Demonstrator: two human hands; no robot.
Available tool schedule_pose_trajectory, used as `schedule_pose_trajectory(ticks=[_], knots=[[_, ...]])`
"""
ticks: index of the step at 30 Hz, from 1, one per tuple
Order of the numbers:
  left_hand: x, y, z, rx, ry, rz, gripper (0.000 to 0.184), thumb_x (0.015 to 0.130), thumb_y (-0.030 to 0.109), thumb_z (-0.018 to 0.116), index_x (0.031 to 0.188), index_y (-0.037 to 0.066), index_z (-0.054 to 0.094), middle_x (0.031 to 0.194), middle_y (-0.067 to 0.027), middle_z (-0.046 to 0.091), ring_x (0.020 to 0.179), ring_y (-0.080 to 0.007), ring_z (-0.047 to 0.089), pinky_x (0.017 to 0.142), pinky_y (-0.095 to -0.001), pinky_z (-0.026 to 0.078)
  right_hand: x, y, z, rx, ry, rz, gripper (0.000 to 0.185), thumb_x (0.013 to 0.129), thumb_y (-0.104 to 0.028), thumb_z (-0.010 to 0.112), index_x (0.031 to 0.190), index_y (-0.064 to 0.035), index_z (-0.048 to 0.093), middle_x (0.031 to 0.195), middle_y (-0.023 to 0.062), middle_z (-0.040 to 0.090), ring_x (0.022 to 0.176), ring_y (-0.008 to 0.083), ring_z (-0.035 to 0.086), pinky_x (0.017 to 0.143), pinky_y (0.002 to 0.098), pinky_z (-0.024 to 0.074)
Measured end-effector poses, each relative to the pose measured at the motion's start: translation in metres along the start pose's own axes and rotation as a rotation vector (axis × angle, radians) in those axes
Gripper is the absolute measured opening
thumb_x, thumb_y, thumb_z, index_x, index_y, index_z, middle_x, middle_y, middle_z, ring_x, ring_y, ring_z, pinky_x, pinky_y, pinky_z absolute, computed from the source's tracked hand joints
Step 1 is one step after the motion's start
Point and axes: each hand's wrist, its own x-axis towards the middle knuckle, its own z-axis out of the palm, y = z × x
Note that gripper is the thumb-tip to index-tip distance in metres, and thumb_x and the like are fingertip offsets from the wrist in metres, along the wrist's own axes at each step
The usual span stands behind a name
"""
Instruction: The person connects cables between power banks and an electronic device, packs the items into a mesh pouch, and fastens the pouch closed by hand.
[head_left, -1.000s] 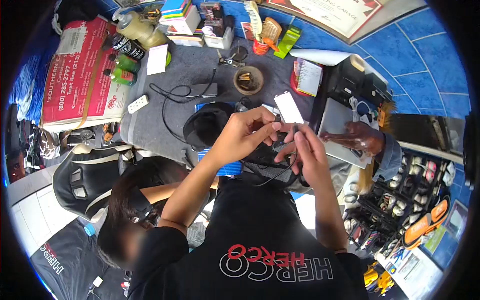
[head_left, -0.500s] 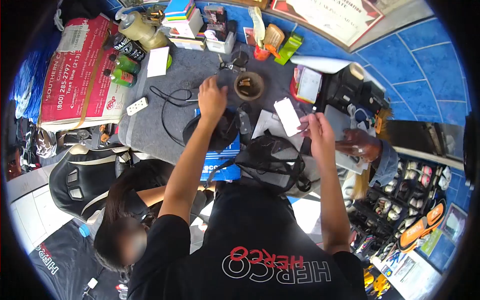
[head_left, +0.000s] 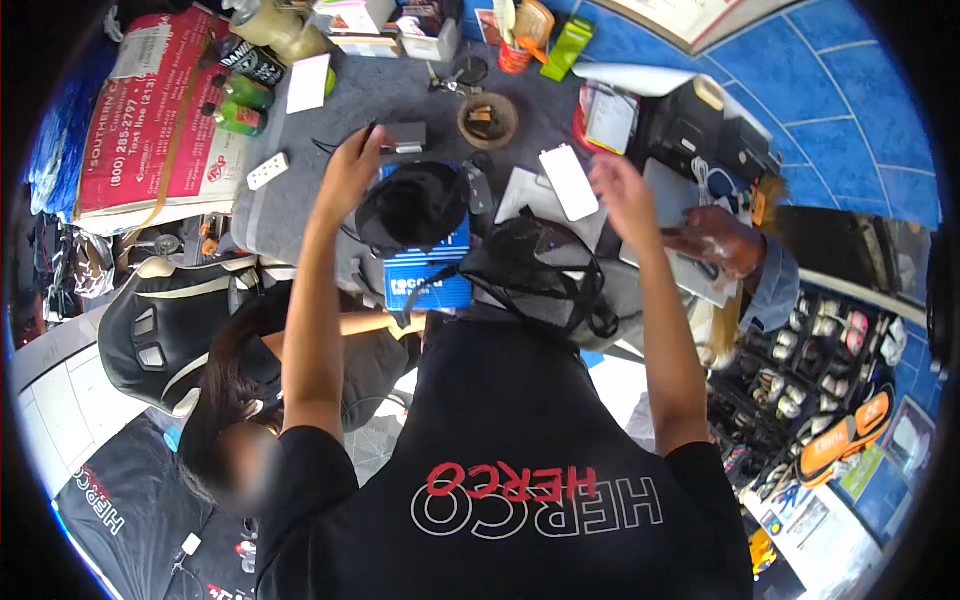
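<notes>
Near the left part of the desk, my left hand (head_left: 352, 172) is closed on a black cable (head_left: 325, 146), beside a grey box-shaped device (head_left: 405, 137). My right hand (head_left: 625, 197) hovers just right of a white phone-like slab (head_left: 569, 182), its fingers apart, slightly blurred, with nothing visible between them. Between the hands, a black cap (head_left: 412, 207) rests on a blue record book (head_left: 428, 285). A black mesh bag (head_left: 535, 268) lies at the desk's near edge.
A clay bowl (head_left: 488, 120), keys (head_left: 450, 84) and a white power strip (head_left: 267, 171) are on the desk (head_left: 290, 220). Another person (head_left: 235, 400) leans in at lower left, near a chair (head_left: 150, 335). A brown figure (head_left: 725, 243) stands at right.
My left hand has moved left and closed on the cable. My right hand has come away from the white slab's edge and its fingers have spread. The view has shifted slightly.
</notes>
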Motion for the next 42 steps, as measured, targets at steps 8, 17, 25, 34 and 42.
schedule_pose_trajectory(ticks=[8,17,25,34,42], knots=[[-0.132,0.020,0.098,-0.008,-0.455,0.178,0.032,0.106,0.029,0.048,0.116,0.000,0.060,0.092,-0.0213,0.066,0.087,-0.0373,0.065,0.073,-0.0463,0.050,-0.158,0.080,0.045,-0.009,-0.701,0.227,0.031,0.104,-0.027,0.057,0.123,-0.0057,0.069,0.112,0.0077,0.073,0.094,0.0154,0.068,0.083,0.0301,0.0548],[-0.165,0.025,0.239,0.479,-0.609,0.433,0.033,0.096,0.035,0.060,0.098,0.003,0.069,0.088,-0.0206,0.070,0.085,-0.0406,0.069,0.076,-0.0502,0.053,-0.197,0.087,0.052,1.004,-0.423,0.632,0.056,0.108,-0.045,0.045,0.134,0.0034,0.058,0.124,0.0136,0.068,0.113,0.0250,0.066,0.098,0.0390,0.0528],[-0.137,-0.008,0.147,0.656,-0.513,0.424,0.020,0.080,0.022,0.072,0.094,0.008,0.070,0.084,-0.0106,0.071,0.089,-0.0299,0.069,0.088,-0.0395,0.048,-0.225,0.095,-0.059,1.128,0.299,0.653,0.047,0.106,-0.051,0.046,0.094,-0.0055,0.052,0.061,-0.0011,0.041,0.052,0.0142,0.042,0.061,0.0320,0.0510],[-0.128,0.030,0.256,0.022,-0.865,0.217,0.043,0.081,0.012,0.066,0.124,0.005,0.066,0.116,-0.0139,0.065,0.119,-0.0293,0.059,0.101,-0.0408,0.045,-0.243,0.106,-0.054,0.146,0.395,0.374,0.031,0.106,-0.034,0.046,0.096,-0.0051,0.053,0.068,0.0059,0.052,0.058,0.0216,0.053,0.058,0.0368,0.0446],[-0.097,-0.005,0.338,0.816,-0.209,0.739,0.050,0.081,0.009,0.068,0.129,0.002,0.056,0.128,-0.0147,0.057,0.122,-0.0320,0.055,0.105,-0.0410,0.043,-0.233,0.063,-0.021,0.092,-0.048,0.276,0.022,0.103,-0.022,0.054,0.109,-0.0020,0.061,0.087,0.0187,0.066,0.084,0.0345,0.064,0.073,0.0421,0.0499]])
